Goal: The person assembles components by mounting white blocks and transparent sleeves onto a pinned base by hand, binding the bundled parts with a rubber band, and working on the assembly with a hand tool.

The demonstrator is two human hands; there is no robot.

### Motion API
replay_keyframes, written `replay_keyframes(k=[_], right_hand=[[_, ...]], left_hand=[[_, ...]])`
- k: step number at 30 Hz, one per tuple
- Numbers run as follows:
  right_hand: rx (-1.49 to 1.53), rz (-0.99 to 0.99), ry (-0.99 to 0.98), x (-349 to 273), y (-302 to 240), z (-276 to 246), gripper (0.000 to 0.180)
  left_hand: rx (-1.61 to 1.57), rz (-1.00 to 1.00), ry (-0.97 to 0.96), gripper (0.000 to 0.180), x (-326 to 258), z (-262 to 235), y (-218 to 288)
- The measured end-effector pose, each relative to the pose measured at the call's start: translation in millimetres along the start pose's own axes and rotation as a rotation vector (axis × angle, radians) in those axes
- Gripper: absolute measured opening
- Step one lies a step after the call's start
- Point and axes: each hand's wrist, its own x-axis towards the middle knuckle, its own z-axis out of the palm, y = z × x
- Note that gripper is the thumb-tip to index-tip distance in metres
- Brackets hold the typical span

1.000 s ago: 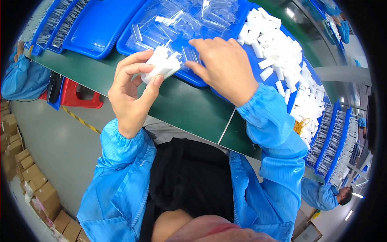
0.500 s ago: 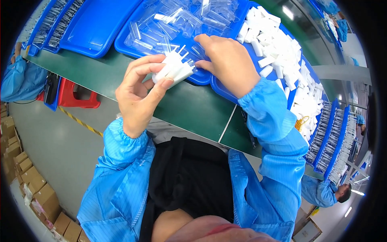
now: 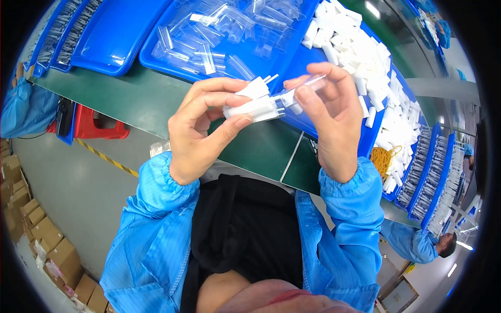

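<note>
White plugs (image 3: 250, 104), a small bunch, pinched in left hand (image 3: 201, 133) above green bench, long axis pointing right w/ prongs toward clear sleeve (image 3: 302, 88) gripped by right hand (image 3: 334, 112) fingertips, touching.

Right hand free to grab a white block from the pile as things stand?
Probably not right away: the right hand is pinching a clear sleeve. The white blocks lie uncovered in the blue tray just beyond it, nothing between.

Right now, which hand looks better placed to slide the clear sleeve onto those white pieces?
Right hand, probably: it pinches the clear sleeve at the white pieces' tip, while the left hand grips them.
</note>
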Motion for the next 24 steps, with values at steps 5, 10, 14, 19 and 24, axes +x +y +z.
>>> replay_keyframes(k=[5,10,14,19,24], right_hand=[[0.137,0.043,0.049,-15,15,-2,0.036],[0.002,-0.179,0.072,-22,34,-6,0.037],[-0.008,-0.263,0.090,-25,38,-5,0.038],[-0.121,-0.483,0.017,-23,42,-13,0.042],[-0.202,-0.509,0.092,-23,42,-18,0.044]], left_hand=[[-0.038,-0.041,-0.054,0.022,1,10,-4],[-0.047,-0.061,-0.033,0.022,-2,20,-5],[-0.007,-0.050,-0.056,0.018,0,23,-3],[-0.010,-0.174,-0.072,0.015,7,24,2],[0.113,-0.018,-0.103,0.017,7,30,0]])
